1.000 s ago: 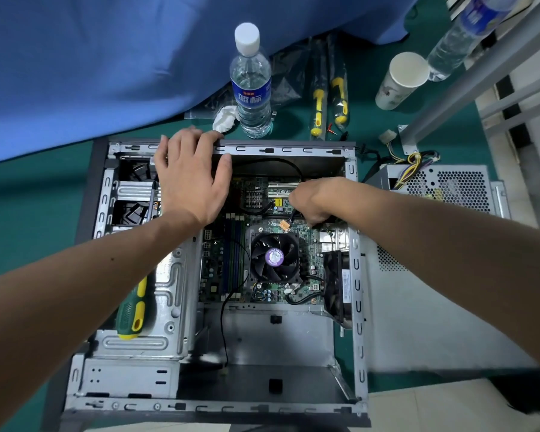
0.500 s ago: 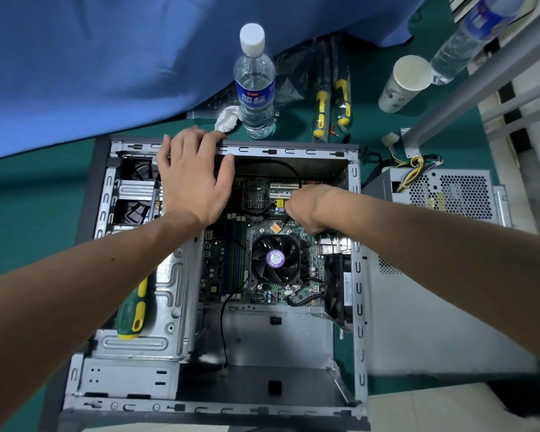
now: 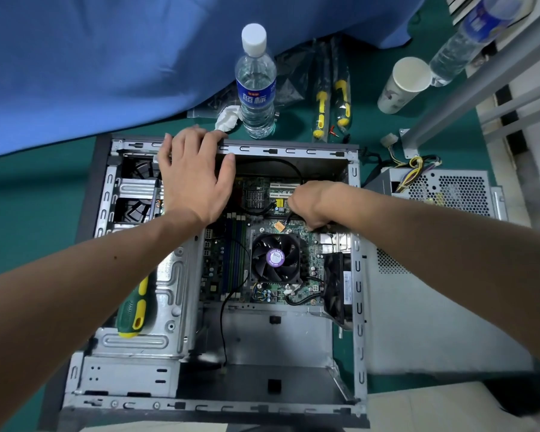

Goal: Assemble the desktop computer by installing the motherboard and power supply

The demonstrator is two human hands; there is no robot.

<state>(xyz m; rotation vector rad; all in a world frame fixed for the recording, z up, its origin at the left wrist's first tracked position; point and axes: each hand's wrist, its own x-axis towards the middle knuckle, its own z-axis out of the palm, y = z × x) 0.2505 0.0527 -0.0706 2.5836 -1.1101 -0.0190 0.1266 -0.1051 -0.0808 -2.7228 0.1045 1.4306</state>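
Green motherboard (image 3: 262, 244); green-yellow screwdriver (image 3: 134, 310); blue cloth (image 3: 106, 57).

My case (image 3: 357, 275) was bare, dull grey sheet metal, the power supply (image 3: 449, 191) perforated metal. The screwdriver (image 3: 131, 313) had a matt green and yellow plastic grip. The bottle (image 3: 256, 85) was glossy clear plastic, the cup (image 3: 401, 85) paper, the blue cloth (image 3: 91, 57) smooth.

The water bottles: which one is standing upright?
The capped water bottle with the blue label, just beyond the computer case near the left hand. The other bottle, at the top right corner, leans at a slant behind the paper cup.
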